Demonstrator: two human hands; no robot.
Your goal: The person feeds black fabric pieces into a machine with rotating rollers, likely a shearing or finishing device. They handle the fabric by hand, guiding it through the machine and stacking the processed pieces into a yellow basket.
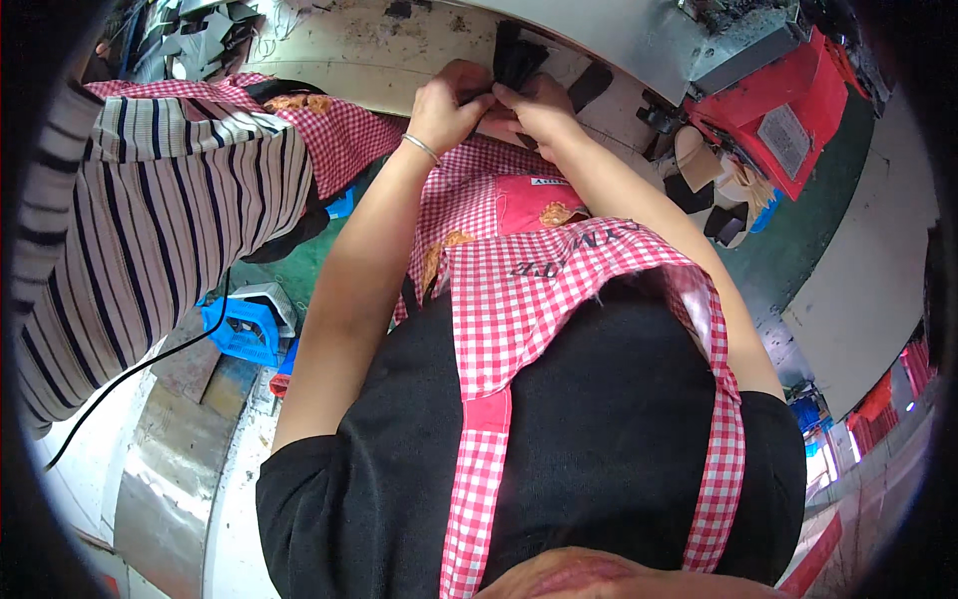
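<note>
At the near edge of the worktable [369,45], my left hand [451,108] and my right hand [540,108] meet, fingers bent and closed. Between them they pinch a black, folded piece of soft sheet material [518,62], which rises past the fingertips. Its exact kind is not clear, and the fingers cover its lower part. To the right of my right hand, a flat dark strip [591,87] rests on the table.
Loose dark and pale scraps [200,45] lie at the table's far left. A person in a striped top [190,190] sits close on my left. A red box [778,115] and cut pieces [707,170] are on the right. A blue plastic basket [244,329] stands low on the left.
</note>
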